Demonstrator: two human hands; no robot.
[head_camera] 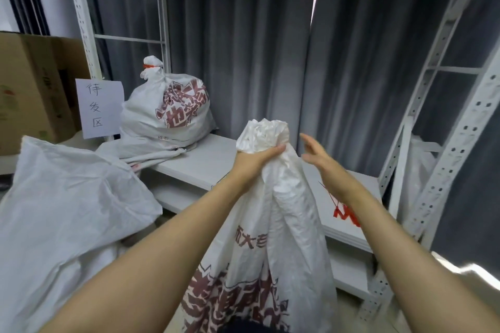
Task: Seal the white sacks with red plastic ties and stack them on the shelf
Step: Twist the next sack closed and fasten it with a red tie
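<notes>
sack: the white woven plastic sack with dark red print [286, 197] stands upright on the near side of the white metal shelf [194, 162], neck bunched at the top
left hand: the left hand [257, 155] is clenched round that neck
right hand: the right hand [315, 153] is loose with fingers spread, just right of the neck, holding nothing
ties: the red plastic ties [345, 213] lie on the shelf board, right of the sack, nearer than the right hand and by its forearm
my guess: the right hand is closer, so it'd drop back and down for one
</notes>
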